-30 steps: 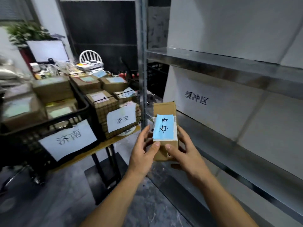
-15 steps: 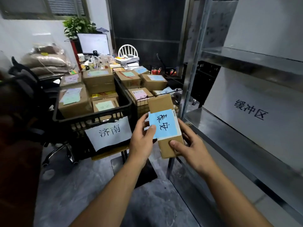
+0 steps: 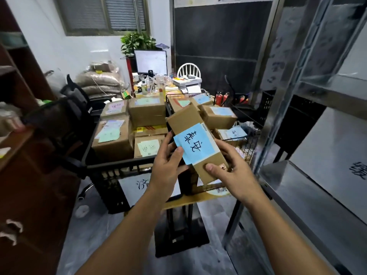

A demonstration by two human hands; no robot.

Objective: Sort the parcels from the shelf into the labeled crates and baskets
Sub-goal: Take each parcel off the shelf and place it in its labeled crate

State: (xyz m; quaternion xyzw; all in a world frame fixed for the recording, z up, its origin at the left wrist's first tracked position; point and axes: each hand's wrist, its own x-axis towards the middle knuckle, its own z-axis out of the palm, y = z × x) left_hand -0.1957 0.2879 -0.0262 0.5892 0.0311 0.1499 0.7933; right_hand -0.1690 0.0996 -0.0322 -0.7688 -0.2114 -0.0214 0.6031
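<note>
Both hands hold one long cardboard parcel [image 3: 196,147] in the air, tilted so its far end leans to the left. It hangs over the near edge of the table [image 3: 190,199], in front of the spot where the black crate [image 3: 119,164] and the wire basket [image 3: 249,142] meet.

The left hand [image 3: 168,167] grips the parcel's left side, thumb laid flat on the lower corner of the blue label [image 3: 198,143] and the other fingers curled behind, mostly hidden. The right hand [image 3: 233,172] grips the near end, thumb pressed on the bare cardboard below the label and fingers wrapped round the right edge.

The crate is packed with brown boxes [image 3: 113,143] bearing pale labels; a white sign [image 3: 132,185] hangs on its front, partly hidden by the left arm. The basket holds more boxes with blue labels. The steel shelf [image 3: 317,197] stands on the right.
</note>
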